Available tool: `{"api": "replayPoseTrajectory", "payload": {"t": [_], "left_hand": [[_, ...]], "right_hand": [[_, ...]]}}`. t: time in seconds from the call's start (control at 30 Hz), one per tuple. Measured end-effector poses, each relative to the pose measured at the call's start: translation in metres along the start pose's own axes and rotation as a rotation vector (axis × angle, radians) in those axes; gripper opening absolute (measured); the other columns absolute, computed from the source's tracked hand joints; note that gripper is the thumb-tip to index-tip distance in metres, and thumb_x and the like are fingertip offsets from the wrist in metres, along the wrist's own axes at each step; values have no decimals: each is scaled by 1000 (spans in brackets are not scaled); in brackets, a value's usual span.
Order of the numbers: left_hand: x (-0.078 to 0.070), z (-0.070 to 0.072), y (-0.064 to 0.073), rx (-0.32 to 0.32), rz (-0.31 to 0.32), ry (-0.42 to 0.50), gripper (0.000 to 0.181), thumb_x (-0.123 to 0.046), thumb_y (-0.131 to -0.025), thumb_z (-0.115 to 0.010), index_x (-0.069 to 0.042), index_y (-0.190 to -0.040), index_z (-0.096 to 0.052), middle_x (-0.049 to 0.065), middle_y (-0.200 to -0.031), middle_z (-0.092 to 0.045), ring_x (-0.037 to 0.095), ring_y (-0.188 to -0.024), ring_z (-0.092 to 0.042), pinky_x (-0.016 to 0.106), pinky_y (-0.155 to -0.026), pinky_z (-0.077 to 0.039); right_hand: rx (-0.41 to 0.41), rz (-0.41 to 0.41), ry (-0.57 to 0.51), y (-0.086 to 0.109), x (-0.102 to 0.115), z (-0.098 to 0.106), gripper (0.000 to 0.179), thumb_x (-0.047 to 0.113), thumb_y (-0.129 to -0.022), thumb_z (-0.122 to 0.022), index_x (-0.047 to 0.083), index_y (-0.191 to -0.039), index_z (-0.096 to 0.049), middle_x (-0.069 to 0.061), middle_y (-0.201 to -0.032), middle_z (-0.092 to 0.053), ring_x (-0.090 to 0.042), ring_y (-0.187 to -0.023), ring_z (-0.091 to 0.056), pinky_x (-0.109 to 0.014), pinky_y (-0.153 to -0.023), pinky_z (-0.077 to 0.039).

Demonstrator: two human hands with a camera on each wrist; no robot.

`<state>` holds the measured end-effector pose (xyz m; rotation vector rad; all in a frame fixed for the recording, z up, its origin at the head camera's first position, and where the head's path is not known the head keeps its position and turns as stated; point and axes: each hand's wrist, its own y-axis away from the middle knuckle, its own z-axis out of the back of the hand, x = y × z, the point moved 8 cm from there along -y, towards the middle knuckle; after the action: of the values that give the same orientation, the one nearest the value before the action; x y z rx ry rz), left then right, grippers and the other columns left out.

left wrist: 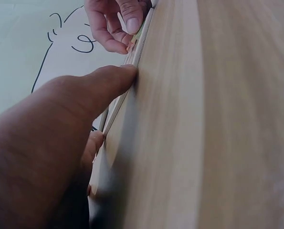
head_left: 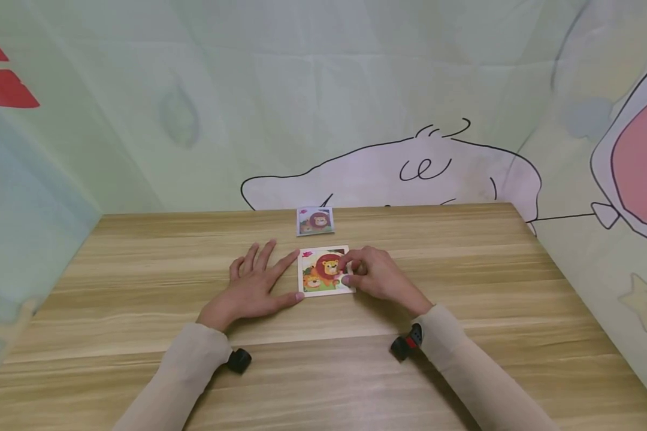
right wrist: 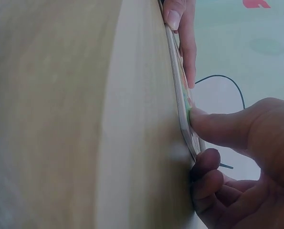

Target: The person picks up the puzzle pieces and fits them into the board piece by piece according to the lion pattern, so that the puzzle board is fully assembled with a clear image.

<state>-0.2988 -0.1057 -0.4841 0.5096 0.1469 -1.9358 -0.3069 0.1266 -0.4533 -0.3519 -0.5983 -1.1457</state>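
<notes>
A square lion picture puzzle (head_left: 315, 286) with a pale frame lies flat on the table, between the two hands. My left hand (head_left: 256, 288) is spread on the wood at its left side, with the thumb and index fingertip touching the frame's left corners. Over the puzzle's right side, my right hand (head_left: 377, 274) has thumb and index finger bent together and pinches a small puzzle piece, mostly covered by the fingers. In the left wrist view a bit of orange from the puzzle piece (left wrist: 131, 46) shows at the fingertips. The right wrist view shows the right thumb (right wrist: 211, 126) low over the puzzle's edge.
Behind the puzzle, near the table's back edge, lies a smaller card (head_left: 315, 222) with the same lion picture. The wood-grain table (head_left: 323, 383) meets a printed cloth backdrop (head_left: 280, 108) at the back and sides. Each wrist wears a small black camera.
</notes>
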Motion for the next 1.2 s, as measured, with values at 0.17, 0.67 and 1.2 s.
{"api": "replayPoseTrajectory", "payload": {"t": [0.17,0.67,1.2], "left_hand": [[0,0,1,4,5,-8,92,-72,-96,-60,-35,-172,-25,19,-182,1,54,-166,7,78,-124,-1],[-1,3,3,-11,-3,6,93,-73,-95,-62,-33,-172,-27,21,-182,0,55,-165,6,78,-123,-1],[-1,2,3,-6,-5,-1,93,-73,-95,-61,-35,-172,-25,21,-182,1,55,-166,8,77,-124,0]], "right_hand": [[-5,22,19,1,1,1,14,20,-97,-80,20,-110,-77,-6,-97,-69,-19,-91,-56,-31,-80,-42],[-6,-78,-58,-1,0,1,27,21,-94,-85,18,-116,-69,-7,-99,-66,-20,-86,-56,-29,-72,-43],[-37,-66,-61,0,-2,3,27,21,-93,-86,16,-115,-71,-7,-98,-67,-19,-87,-55,-30,-75,-41]]}}
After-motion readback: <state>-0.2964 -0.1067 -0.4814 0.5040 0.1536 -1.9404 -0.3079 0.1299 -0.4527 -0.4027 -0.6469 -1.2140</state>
